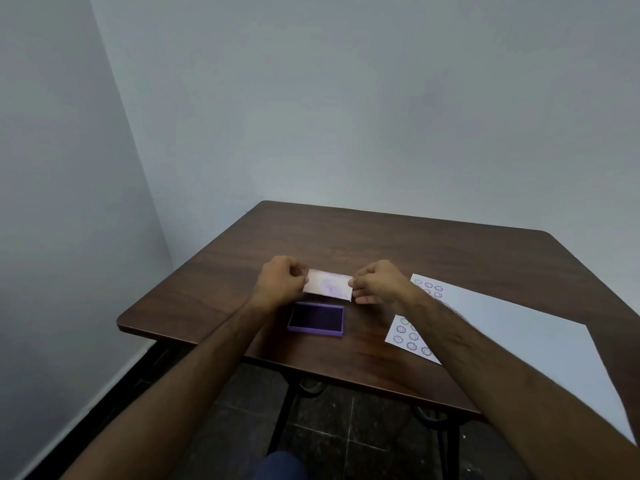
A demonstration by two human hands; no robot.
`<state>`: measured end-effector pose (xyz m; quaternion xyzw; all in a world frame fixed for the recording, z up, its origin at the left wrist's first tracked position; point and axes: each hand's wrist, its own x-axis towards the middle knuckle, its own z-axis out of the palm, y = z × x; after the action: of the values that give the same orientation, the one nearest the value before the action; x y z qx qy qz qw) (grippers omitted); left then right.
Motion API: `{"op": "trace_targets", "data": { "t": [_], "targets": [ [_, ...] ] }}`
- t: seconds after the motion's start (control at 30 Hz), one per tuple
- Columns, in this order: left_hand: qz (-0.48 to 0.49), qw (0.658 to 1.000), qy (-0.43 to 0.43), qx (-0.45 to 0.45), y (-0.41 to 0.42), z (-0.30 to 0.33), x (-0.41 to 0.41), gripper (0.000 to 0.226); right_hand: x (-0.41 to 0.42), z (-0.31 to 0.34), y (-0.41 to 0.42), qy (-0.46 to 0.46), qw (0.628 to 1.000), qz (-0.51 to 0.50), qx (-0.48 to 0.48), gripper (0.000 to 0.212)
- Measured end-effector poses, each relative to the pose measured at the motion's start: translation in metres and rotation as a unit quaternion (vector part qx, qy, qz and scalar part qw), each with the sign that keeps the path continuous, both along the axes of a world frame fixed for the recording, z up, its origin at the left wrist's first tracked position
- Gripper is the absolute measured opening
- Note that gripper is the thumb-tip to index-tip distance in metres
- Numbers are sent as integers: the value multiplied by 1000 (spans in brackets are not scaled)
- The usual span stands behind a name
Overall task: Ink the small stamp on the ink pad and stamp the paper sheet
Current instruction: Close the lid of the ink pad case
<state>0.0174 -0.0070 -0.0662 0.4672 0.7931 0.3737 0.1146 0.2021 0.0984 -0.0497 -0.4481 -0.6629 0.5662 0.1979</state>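
The left hand [280, 280] and the right hand [375, 284] each pinch one short end of the ink pad's lid [328, 285], fingers curled closed on it, holding it tilted just above and behind the open ink pad [316, 320]. Its pale inner face, smudged with purple, turns toward the camera. Gripping both ends probably keeps the lid level and the fingers off the ink.

The pad lies near the table's [381, 237] front edge, left of centre, its dark purple surface exposed and ready for inking. The paper sheet [519, 327] lies toward the right side, reaching the front right corner, with rows of round purple prints at its left end. The small stamp itself is not visible anywhere; it may be hidden by a hand or arm.
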Motion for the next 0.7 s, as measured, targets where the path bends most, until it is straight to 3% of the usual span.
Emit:
{"op": "trace_targets", "data": {
  "t": [0.27,0.43,0.57,0.7],
  "targets": [
    [13,984,-90,155,-13,8,3,37,1,4,-5,110,993,-33,9,30],
    [-3,964,-164,208,-26,-2,-3,40,3,3,-11,157,988,-14,1,23],
    [-24,966,-152,209,-34,-12,-5,36,8,1,-17,153,988,17,20,15],
    [-26,977,-73,198,-41,-16,-4,34,10,-6,-20,124,988,43,81,25]
  ]
}}
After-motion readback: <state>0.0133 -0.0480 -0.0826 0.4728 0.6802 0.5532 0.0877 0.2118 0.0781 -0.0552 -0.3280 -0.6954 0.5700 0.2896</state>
